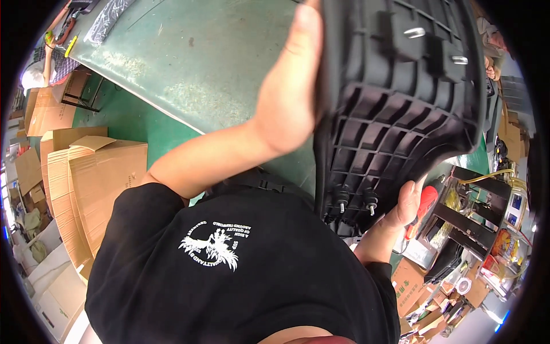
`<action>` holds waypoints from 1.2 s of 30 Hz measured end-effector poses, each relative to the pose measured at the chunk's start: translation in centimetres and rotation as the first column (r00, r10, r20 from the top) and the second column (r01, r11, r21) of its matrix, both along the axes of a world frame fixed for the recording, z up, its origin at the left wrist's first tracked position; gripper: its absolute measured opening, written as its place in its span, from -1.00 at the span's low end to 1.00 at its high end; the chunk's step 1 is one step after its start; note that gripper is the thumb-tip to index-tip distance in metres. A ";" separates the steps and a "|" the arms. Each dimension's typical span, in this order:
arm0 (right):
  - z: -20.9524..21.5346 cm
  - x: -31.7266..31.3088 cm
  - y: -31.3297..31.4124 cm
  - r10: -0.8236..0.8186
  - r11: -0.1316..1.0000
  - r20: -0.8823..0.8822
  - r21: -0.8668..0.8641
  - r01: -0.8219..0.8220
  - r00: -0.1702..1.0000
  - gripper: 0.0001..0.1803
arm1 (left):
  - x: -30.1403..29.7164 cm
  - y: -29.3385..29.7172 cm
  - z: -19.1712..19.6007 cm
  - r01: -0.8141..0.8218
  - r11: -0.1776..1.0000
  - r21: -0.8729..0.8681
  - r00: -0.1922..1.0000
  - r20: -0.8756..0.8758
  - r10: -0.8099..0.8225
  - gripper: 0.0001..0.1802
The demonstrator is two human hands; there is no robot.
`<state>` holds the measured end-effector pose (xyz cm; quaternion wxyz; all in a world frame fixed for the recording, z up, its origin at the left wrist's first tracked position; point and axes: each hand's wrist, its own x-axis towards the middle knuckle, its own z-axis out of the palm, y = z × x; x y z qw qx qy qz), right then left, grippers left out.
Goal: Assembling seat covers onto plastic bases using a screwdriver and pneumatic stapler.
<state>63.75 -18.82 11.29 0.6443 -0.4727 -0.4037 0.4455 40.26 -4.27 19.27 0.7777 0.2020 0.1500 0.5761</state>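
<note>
A large black plastic shell [395, 109] with a ribbed underside is tilted up in front of me. It looks like a seat pan, with two bolts poking out low down and two shiny metal pieces higher up. My left hand [289, 86] is closed on its left edge; the fingertips go out of sight. At its lower right edge is my right hand [401, 212], with the thumb showing against the rim and the other fingers hidden behind the shell. Just beside that thumb is a red-handled tool [427, 202]; whether my hand touches it I cannot tell.
A green worktable [195, 74] spreads ahead, with a clear plastic bag [107, 22] on it. Cardboard boxes [106, 183] stand at the left. A dark shelf cart [470, 218] with small goods is at the right. Another person [43, 71] is at the far left.
</note>
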 end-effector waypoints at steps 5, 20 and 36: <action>2.4 -2.5 -0.3 -0.107 0.990 0.032 0.100 0.104 0.994 0.17 | 1.9 0.0 1.8 0.116 0.982 0.146 0.983 0.126 -0.135 -0.28; 7.7 -4.6 -1.0 -0.100 0.994 -0.006 -0.036 0.100 0.995 0.53 | 3.7 1.3 -0.7 0.022 0.975 0.223 0.997 0.069 -0.038 -0.34; 6.6 -3.5 1.7 0.122 0.904 0.436 0.321 -0.281 0.892 0.43 | 0.5 3.5 -4.6 -0.154 0.916 0.369 0.987 0.010 0.162 -0.30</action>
